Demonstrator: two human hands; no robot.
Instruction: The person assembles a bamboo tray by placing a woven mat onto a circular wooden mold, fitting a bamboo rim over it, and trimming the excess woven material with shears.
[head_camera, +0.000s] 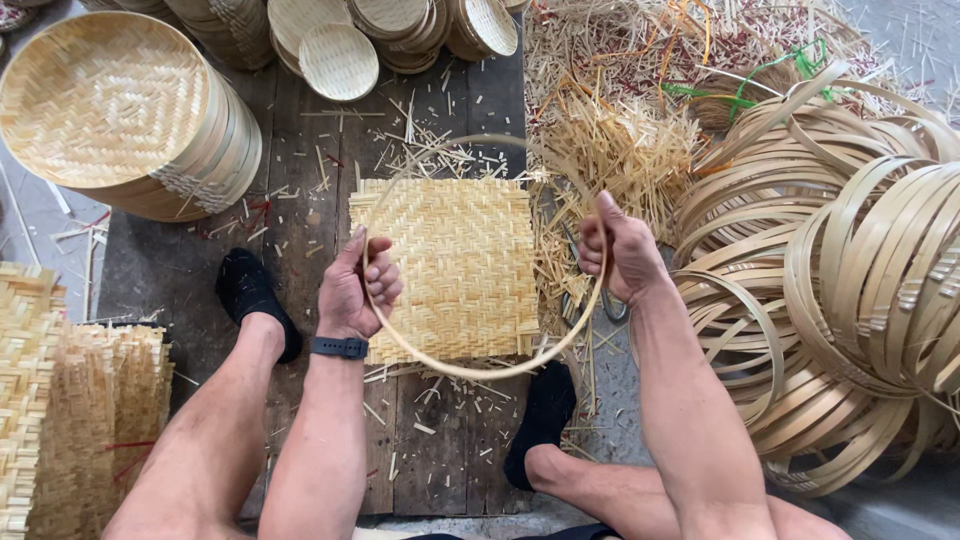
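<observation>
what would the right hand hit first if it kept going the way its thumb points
Probably the pile of loose bamboo strips just beyond the right hand, which grips the bamboo hoop. Depth is hard to judge, so the hand may pass above it.

A thin pale bamboo hoop (480, 368) curves in a round loop between the left hand (358, 288) and the right hand (618, 255), each gripping one side. Under it, between the hands, a square woven bamboo mat (455, 265) lies flat.
</observation>
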